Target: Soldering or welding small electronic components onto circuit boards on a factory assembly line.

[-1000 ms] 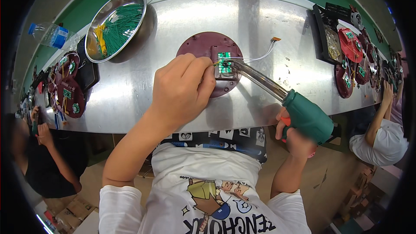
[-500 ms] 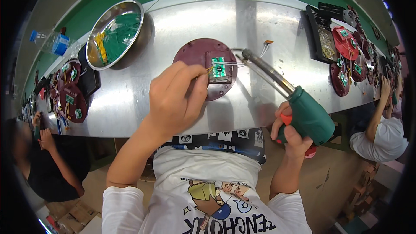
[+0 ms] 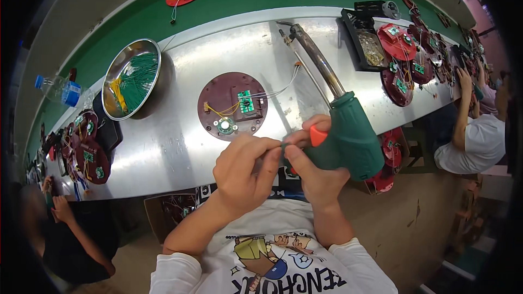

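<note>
Green soldering gun [image 3: 357,141], tip pointing forward, long axis slanting leftward, right hand [image 3: 320,178] gripping it, left hand [image 3: 242,170] pinched, contents unclear

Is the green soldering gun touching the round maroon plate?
Apart: the head view plainly shows the shiny table between the soldering gun and the plate.

Black lettering [image 3: 289,287] on the white shirt [image 3: 261,219], blue label [image 3: 71,93] on the bottle [image 3: 53,87]
</note>
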Available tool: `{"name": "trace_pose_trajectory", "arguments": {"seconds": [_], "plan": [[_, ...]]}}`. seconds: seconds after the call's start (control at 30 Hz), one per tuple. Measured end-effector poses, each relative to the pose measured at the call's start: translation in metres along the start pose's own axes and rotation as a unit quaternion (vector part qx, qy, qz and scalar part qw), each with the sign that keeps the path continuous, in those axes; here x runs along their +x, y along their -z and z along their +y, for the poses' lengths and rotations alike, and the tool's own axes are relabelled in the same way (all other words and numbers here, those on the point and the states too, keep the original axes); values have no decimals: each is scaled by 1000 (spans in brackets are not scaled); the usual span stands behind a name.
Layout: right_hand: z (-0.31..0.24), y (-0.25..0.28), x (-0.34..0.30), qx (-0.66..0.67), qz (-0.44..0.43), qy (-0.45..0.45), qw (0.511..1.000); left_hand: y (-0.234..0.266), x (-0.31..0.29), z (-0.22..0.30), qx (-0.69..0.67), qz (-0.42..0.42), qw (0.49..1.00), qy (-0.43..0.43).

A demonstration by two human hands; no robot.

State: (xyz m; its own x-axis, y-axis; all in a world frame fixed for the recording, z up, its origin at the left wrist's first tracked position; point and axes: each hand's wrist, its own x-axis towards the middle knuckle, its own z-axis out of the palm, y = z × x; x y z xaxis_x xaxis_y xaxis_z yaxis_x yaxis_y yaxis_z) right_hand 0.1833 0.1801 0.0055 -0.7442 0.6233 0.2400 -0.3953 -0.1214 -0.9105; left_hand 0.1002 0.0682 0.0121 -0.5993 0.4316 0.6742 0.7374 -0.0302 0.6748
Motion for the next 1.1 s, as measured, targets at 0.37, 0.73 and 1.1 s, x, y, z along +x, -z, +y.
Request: {"name": "trace_pose_trajectory", "arguments": {"seconds": [0.37, 0.73, 1.1], "plan": [[-3, -7, -9, -1, 0, 31, 1000, 1, -12, 13, -6, -1, 999, 32], [-3, -13, -14, -3, 19, 29, 999, -2, -24, 16, -107, 23, 987, 114], [-1, -13, -11, -36, 21, 52, 998, 2, -25, 15, -122, 15, 978, 167]]}}
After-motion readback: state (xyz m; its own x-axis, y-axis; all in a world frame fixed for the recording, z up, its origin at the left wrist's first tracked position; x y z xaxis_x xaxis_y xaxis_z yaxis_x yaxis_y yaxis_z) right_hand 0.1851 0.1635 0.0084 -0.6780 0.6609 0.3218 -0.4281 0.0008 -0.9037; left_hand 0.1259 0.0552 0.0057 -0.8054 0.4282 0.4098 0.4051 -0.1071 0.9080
